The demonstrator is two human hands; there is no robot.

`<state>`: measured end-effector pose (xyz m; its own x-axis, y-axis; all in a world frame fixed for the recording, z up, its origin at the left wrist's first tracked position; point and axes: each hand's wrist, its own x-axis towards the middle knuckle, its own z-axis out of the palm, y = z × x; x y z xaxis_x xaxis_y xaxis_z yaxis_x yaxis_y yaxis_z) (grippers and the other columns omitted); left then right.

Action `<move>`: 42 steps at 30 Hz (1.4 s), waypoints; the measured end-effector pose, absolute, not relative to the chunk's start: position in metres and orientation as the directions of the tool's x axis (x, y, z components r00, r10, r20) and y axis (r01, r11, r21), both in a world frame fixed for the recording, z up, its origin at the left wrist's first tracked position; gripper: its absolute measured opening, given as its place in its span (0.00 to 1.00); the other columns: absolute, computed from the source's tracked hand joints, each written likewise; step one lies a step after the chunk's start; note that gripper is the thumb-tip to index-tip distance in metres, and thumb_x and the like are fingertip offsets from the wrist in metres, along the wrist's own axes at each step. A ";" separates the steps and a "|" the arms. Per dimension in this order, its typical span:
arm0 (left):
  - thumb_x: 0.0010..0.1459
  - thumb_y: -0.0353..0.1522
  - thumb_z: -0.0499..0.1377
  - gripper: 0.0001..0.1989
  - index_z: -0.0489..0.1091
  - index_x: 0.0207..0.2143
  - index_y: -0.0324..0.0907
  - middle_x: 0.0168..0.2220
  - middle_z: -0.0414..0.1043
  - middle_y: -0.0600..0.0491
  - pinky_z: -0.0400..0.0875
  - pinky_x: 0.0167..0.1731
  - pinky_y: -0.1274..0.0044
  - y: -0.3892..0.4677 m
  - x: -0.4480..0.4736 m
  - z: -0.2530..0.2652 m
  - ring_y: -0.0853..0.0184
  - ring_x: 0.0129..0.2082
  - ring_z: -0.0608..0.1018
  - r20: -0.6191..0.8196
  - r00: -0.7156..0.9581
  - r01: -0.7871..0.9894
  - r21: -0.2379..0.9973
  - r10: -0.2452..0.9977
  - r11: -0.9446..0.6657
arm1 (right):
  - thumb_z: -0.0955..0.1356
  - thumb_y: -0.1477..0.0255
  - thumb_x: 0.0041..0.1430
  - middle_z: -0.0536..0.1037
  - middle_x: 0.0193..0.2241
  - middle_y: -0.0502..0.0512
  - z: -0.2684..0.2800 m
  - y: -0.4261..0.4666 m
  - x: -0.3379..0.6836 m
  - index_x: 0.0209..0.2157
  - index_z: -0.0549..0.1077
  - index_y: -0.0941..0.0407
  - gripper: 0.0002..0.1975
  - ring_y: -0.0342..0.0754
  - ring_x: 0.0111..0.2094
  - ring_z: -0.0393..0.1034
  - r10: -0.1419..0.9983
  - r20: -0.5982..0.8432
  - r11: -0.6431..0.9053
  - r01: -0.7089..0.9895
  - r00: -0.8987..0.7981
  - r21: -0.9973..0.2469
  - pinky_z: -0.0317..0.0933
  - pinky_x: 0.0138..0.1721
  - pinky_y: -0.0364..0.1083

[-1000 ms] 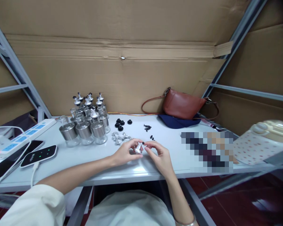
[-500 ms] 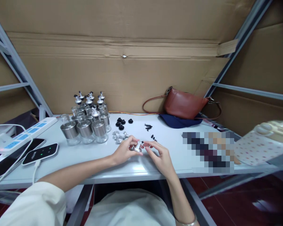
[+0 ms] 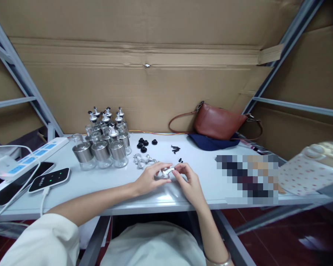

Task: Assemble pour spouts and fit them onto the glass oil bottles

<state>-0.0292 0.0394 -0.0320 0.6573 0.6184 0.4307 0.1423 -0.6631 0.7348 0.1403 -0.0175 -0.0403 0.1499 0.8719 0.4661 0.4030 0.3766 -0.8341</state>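
A silver pour spout point(image 3: 165, 172) is gripped between the thumb and fingers of my left hand point(image 3: 150, 179), its nozzle pointing right. At the nozzle's tip, the thumb and forefinger of my right hand point(image 3: 191, 181) pinch a small dark piece, mostly covered by the fingertips. Just beyond my left hand lie several more silver spouts point(image 3: 141, 161). Behind those are several black round stoppers point(image 3: 143, 149). Thin black flaps point(image 3: 175, 149) form a small pile farther back, and tiny black plugs point(image 3: 180, 160) lie just past my right hand.
Glass bottles with steel sleeves point(image 3: 100, 150) are grouped at left, several topped with spouts. Left of them are a power strip point(image 3: 48, 146), a phone point(image 3: 5, 192) and a black-topped device point(image 3: 49, 180). A brown bag point(image 3: 218, 120) on a navy cap point(image 3: 208, 143) sits back right.
The spout has turned from pointing up and right to nearly sideways. My right fingers have closed around its tip. Both hands have shifted slightly right in view.
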 end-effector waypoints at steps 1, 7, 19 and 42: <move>0.55 0.38 0.60 0.22 0.66 0.52 0.44 0.47 0.69 0.47 0.68 0.40 0.72 0.039 -0.029 -0.031 0.64 0.40 0.72 0.447 0.658 0.135 0.722 0.606 -0.678 | 0.64 0.64 0.59 0.74 0.29 0.52 -0.040 -0.018 0.140 0.33 0.68 0.55 0.09 0.47 0.32 0.69 0.883 0.450 0.364 0.412 0.133 -0.836 0.62 0.36 0.45; 0.55 0.39 0.60 0.22 0.67 0.53 0.45 0.37 0.67 0.51 0.69 0.39 0.72 0.041 -0.031 -0.035 0.68 0.34 0.70 0.462 0.658 0.118 0.717 0.595 -0.687 | 0.60 0.62 0.62 0.69 0.22 0.49 -0.033 -0.022 0.141 0.26 0.67 0.55 0.14 0.44 0.25 0.63 0.896 0.441 0.369 0.476 0.044 -0.798 0.57 0.28 0.42; 0.50 0.41 0.63 0.21 0.66 0.42 0.39 0.30 0.65 0.54 0.64 0.35 0.75 0.040 -0.029 -0.037 0.68 0.29 0.68 0.377 0.684 0.277 0.658 0.625 -0.700 | 0.56 0.60 0.64 0.61 0.16 0.45 -0.038 -0.018 0.139 0.20 0.58 0.54 0.20 0.42 0.18 0.57 0.923 0.385 0.343 0.509 -0.025 -0.789 0.53 0.24 0.41; 0.56 0.18 0.48 0.13 0.70 0.35 0.33 0.38 0.72 0.39 0.66 0.36 0.72 0.116 -0.034 0.024 0.58 0.40 0.75 0.171 0.555 0.828 -0.212 0.814 -0.520 | 0.64 0.64 0.59 0.79 0.33 0.56 -0.037 -0.021 0.142 0.40 0.76 0.56 0.14 0.50 0.35 0.73 0.915 0.375 0.303 0.356 0.152 -0.884 0.65 0.38 0.47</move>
